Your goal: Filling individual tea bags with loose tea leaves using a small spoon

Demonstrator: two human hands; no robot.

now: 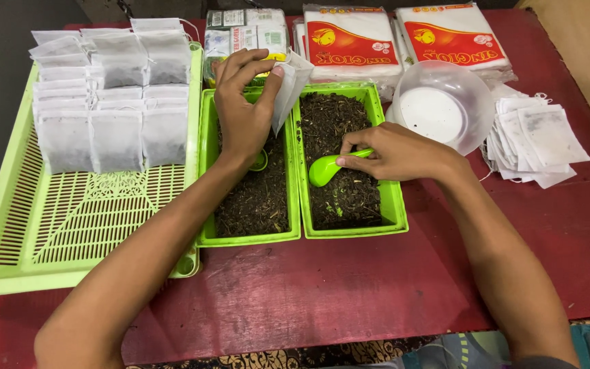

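My left hand [242,106] holds a small white filter bag [288,85] upright over the divide between two green tubs. My right hand [394,152] grips the handle of a green plastic scoop [326,168], whose bowl rests on the dark loose tea in the right tub [392,205]. The left tub [206,171] also holds dark tea, with a second green scoop partly hidden under my left wrist. Filled white bags [110,102] lie in rows on the far part of a green slotted tray [69,225] at the left.
A clear plastic bowl [442,102] stands right of the tubs. A loose pile of empty filter bags [537,140] lies at the far right. Packs of white bags with red labels [404,37] and a printed packet [244,31] sit along the back of the red table [349,287].
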